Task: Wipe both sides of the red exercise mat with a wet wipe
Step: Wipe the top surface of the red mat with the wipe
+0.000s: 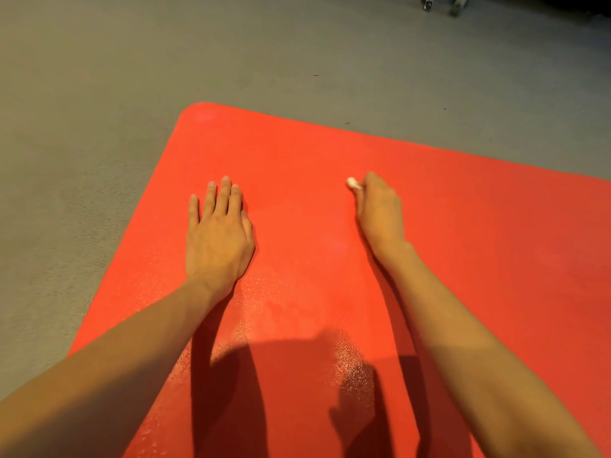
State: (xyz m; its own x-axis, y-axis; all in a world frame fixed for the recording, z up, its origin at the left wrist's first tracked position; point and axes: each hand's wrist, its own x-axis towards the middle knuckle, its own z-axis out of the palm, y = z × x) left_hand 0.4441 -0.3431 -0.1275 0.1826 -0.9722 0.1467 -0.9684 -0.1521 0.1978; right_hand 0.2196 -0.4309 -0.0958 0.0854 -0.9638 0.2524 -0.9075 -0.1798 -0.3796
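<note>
The red exercise mat lies flat on the floor and fills the middle and lower part of the head view; its rounded far-left corner shows. My left hand rests palm down on the mat with straight fingers. My right hand has its fingers curled round a small white wet wipe, which sticks out at the fingertips and touches the mat. Wet, shiny streaks show on the mat between my forearms.
Grey carpet floor surrounds the mat on the left and far side. Metal legs or wheels of some furniture stand at the far top right. Dark shadows of my arms fall on the near part of the mat.
</note>
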